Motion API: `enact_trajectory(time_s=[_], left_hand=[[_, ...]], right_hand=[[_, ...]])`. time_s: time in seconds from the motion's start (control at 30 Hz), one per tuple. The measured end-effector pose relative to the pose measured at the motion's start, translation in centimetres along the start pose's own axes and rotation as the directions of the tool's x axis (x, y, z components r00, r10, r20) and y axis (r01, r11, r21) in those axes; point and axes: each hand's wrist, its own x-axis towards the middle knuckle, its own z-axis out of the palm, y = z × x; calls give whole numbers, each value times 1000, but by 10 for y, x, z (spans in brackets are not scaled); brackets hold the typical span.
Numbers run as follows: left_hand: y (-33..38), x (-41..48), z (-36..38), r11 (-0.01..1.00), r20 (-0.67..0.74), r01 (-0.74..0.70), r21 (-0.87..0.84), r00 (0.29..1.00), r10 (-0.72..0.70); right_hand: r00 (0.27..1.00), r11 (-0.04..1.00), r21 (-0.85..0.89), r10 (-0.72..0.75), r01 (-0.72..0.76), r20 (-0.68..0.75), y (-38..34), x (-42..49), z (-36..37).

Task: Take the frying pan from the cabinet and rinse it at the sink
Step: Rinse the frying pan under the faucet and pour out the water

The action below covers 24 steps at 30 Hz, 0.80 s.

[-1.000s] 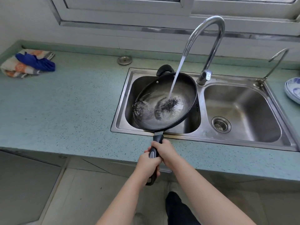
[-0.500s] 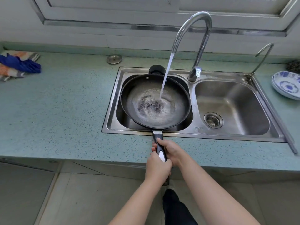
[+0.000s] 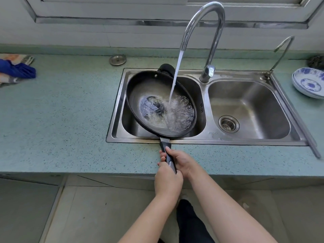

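Frying pan [image 3: 154, 95] was held over the left basin of the sink [image 3: 201, 142], tilted so its right rim sat lower. Both hands were on the pan handle [image 3: 166, 151], which stuck out over the counter [image 3: 61, 120]. Left hand [image 3: 167, 181] was nearer the handle's end, fingers wrapped tight around it. Right hand [image 3: 182, 161] was further up, fingers [image 3: 162, 154] curled over the handle. Faucet [image 3: 206, 32] was running; the water stream [image 3: 175, 76] hit the pan's right half and pooled there. Right basin held only its drain strainer [image 3: 228, 123]. Blue-patterned plates [image 3: 308, 83] sat at the counter's right edge, a blue cloth [image 3: 17, 70] at far left.
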Motion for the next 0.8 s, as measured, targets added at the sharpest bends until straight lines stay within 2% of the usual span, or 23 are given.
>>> enact_trajectory(time_s=[0.3, 0.47, 0.57, 0.63, 0.67, 0.73, 0.8], left_hand=[[-20, 15, -31, 972, 127, -3, -235, 991, 34], [-20, 17, -30, 970, 160, 1, -245, 986, 40], [-17, 17, -28, 957, 194, 80, -277, 981, -26], [-16, 17, -33, 853, 323, 249, -458, 941, -102], [-17, 16, -36, 753, 430, 362, -549, 895, -117], [-19, 15, -43, 575, 614, 541, -614, 785, -83], [-22, 17, -43, 536, 665, 577, -617, 746, -37]], right_hand=[[981, 962, -242, -159, 127, -116, 9, 1, 22], [979, 957, -271, -144, 101, -145, 7, 2, 25], [976, 933, -354, -137, 70, -169, 2, 0, 29], [970, 892, -450, -130, 26, -203, -2, -1, 33], [965, 864, -504, -128, -5, -230, -5, -1, 37], [943, 793, -605, -146, -69, -299, -8, 1, 44], [921, 753, -650, -180, -98, -347, -7, 3, 50]])
